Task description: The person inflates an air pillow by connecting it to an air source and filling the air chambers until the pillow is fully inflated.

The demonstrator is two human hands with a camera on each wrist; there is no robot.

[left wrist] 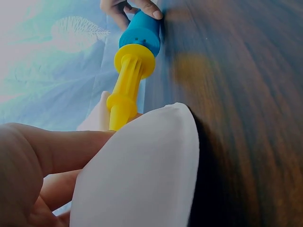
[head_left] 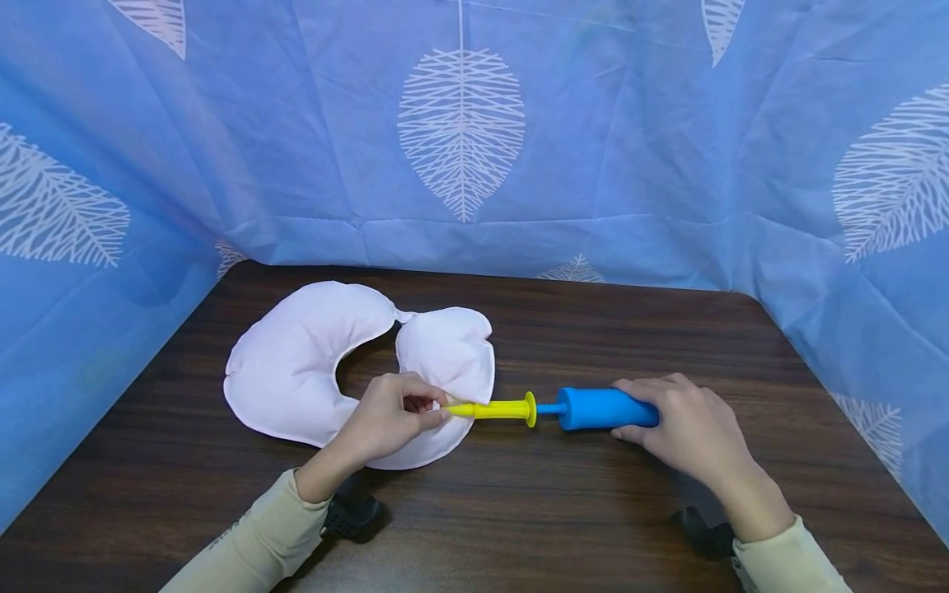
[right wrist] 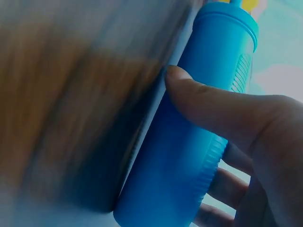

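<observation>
A pale, puffed U-shaped pillow (head_left: 285, 371) lies on the table. At its right arm the left hand (head_left: 391, 416) pinches the spot where the tip of a yellow nozzle piece (head_left: 504, 409) meets the pillow; the fingers hide the exact joint. The yellow piece joins a blue pump cylinder (head_left: 596, 409) by a thin blue rod. Curled round the cylinder's far end is the right hand (head_left: 689, 424). In the right wrist view, the thumb lies along the cylinder (right wrist: 175, 156), with several fingers on its other side. The left wrist view shows the pillow's edge (left wrist: 142, 170) beside the left fingers.
The dark wooden table (head_left: 534, 511) has blue cloth with white leaf prints (head_left: 608, 148) behind it and at both sides. Black wrist devices show under the left wrist (head_left: 356, 517) and beside the right wrist (head_left: 704, 534).
</observation>
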